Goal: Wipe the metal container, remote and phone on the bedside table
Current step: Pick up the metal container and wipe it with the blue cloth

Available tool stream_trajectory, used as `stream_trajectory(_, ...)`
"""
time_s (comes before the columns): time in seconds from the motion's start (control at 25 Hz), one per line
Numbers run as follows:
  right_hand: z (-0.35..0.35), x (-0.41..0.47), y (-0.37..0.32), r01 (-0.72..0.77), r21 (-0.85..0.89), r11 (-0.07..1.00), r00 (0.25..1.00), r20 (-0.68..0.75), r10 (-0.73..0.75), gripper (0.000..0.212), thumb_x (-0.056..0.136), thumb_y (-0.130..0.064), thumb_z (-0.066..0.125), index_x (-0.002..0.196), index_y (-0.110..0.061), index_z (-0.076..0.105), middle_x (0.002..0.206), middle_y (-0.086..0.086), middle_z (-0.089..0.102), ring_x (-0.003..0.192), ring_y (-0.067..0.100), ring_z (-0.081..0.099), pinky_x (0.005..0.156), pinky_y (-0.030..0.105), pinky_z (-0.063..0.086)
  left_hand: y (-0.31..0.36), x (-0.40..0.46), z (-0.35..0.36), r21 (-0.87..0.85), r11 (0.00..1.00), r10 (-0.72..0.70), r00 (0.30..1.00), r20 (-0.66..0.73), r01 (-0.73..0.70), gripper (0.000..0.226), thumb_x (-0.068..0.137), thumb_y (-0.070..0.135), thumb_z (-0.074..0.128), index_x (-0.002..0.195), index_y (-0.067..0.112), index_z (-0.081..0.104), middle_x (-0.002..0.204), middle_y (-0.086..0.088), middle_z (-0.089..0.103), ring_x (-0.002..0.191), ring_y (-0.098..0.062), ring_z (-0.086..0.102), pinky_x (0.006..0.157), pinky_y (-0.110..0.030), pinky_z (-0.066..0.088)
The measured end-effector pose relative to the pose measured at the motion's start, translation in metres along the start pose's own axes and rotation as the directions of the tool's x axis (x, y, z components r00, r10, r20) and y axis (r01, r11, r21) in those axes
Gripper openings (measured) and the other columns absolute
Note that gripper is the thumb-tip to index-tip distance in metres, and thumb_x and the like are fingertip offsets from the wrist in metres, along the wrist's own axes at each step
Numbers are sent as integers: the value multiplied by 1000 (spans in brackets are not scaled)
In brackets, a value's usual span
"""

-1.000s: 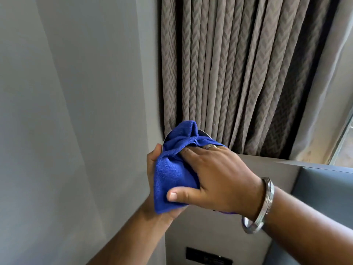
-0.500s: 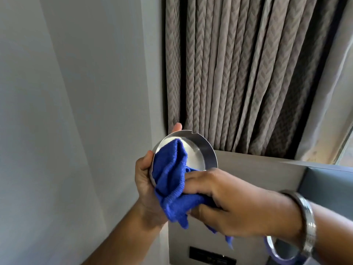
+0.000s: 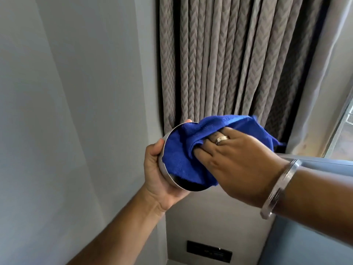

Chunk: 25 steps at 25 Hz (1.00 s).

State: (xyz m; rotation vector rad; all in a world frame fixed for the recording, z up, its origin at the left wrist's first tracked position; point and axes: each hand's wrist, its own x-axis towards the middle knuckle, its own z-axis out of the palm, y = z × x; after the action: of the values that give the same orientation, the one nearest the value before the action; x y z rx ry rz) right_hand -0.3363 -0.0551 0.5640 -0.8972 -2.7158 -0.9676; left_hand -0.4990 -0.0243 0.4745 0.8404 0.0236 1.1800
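A round shiny metal container (image 3: 168,174) is held up in the air in front of the wall, its open side turned toward me. My left hand (image 3: 156,173) grips it from the left, fingers curled behind the rim. A blue microfibre cloth (image 3: 183,155) fills most of the container's inside and trails off to the right. My right hand (image 3: 235,161), wearing a ring and a metal bangle, holds the cloth and presses it into the container. The remote, the phone and the bedside table are out of view.
A plain grey wall (image 3: 66,111) runs along the left. A pleated patterned curtain (image 3: 229,64) hangs behind the hands. Below is a grey panel with a dark socket plate (image 3: 209,253). A grey padded surface (image 3: 315,236) sits at the lower right, a window edge (image 3: 345,134) at the far right.
The cloth has gone from the container's left half to covering most of its inside. My right hand has moved up and pushed in. The container has tilted, its notched rim now hidden.
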Motion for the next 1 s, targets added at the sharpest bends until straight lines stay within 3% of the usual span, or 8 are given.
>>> stream_trajectory(0.12, -1, -6, -20, -105, 387, 916, 993, -3, 115, 36, 73, -11, 33, 102, -24, 52, 94, -7, 64, 85, 16, 60, 72, 28, 46, -13, -6, -5, -32, 999, -27, 999, 26, 27, 67, 85, 47, 55, 146, 19, 44, 135, -12, 60, 124, -28, 54, 108, -44, 35)
stream_trajectory(0.24, -1, 0, -29, -139, 766, 628, 988, 69, 135, 36, 70, 2, 46, 77, -32, 42, 78, -17, 54, 75, 2, 50, 64, 16, 39, -23, -13, -9, -60, 998, -6, 1000, -18, 5, 67, 83, 46, 58, 144, 19, 48, 126, -14, 66, 115, -30, 62, 101, -44, 47)
stream_trajectory(0.48, 1, -8, -35, -67, 796, 601, 987, 142, -78, 34, 72, 3, 43, 83, -28, 51, 80, -12, 69, 87, 4, 59, 81, 32, 51, -9, -17, -9, 110, 988, 115, 992, -57, -108, 79, 77, 50, 60, 147, 19, 43, 117, -16, 66, 106, -30, 63, 95, -42, 50)
stream_trajectory(0.72, 1, -25, -23, -174, 804, 569, 945, 299, -133, 29, 68, -2, 42, 82, -22, 58, 79, -3, 65, 71, 14, 61, 65, 36, 55, -23, -16, -4, 140, 988, 67, 998, 21, -69, 81, 81, 46, 62, 151, 18, 34, 126, -17, 60, 114, -32, 58, 100, -45, 46)
stream_trajectory(0.8, -1, -27, -27, -283, 921, 266, 940, 322, -115, 29, 69, 1, 42, 76, -21, 59, 74, 2, 63, 58, 14, 58, 55, 30, 53, -29, -18, -9, 120, 992, 39, 998, 50, -45, 75, 87, 45, 57, 153, 19, 32, 124, -18, 62, 113, -32, 60, 100, -44, 46)
stream_trajectory(0.88, 3, -26, -35, -305, 893, -329, 945, 327, 10, 36, 66, 4, 42, 76, -18, 68, 79, 12, 62, 66, 18, 59, 60, 26, 53, -41, -17, -12, 137, 987, 78, 996, 48, -84, 63, 96, 41, 45, 153, 18, 31, 124, -21, 63, 113, -32, 61, 99, -43, 46)
stream_trajectory(0.92, 8, -22, -38, -238, 694, -680, 937, 348, 27, 38, 68, 5, 41, 83, -13, 71, 83, 16, 64, 70, 22, 62, 65, 28, 55, -46, -15, -14, 150, 981, 127, 992, 9, -127, 57, 99, 39, 39, 151, 14, 36, 125, -22, 63, 116, -32, 61, 100, -42, 45)
stream_trajectory(1.0, 15, -15, -38, -69, 248, -966, 919, 394, 36, 41, 77, 1, 36, 104, -1, 67, 96, 23, 67, 82, 32, 67, 76, 38, 57, -31, -15, -10, 119, 990, 96, 983, -155, -78, 54, 100, 35, 33, 144, 5, 43, 134, -26, 57, 125, -35, 53, 106, -44, 37)
